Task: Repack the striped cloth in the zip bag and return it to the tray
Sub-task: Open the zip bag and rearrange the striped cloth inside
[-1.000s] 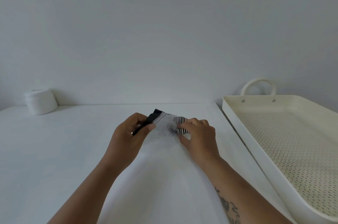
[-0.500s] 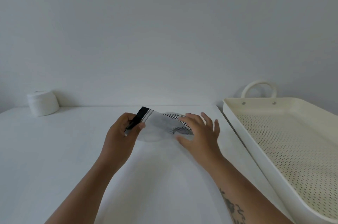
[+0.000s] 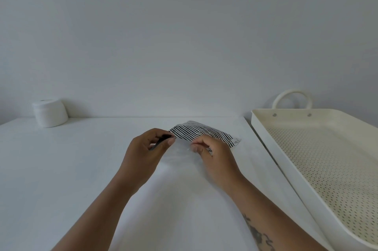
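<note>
Left hand [image 3: 143, 149] is pinching the zip bag's [image 3: 180, 148] black zip edge; right hand [image 3: 214, 156] is pinching the bag's clear mouth, narrow grip. Striped cloth [image 3: 201, 132] is lying on the table [image 3: 61, 168] at 12 o'clock of the hands, touching both. Tray [image 3: 263, 128] is sitting at 3 o'clock, clear path. White tub [image 3: 50, 112] is sitting at 10 o'clock, well apart.

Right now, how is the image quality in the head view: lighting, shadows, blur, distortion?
Head view: soft, even light, no glare; faint shadows lie under the left hand and right hand on the table. Wide-angle bending curves the tray rim. The cloth stripes read sharp, but the clear bag nearly vanishes against the white top.
</note>
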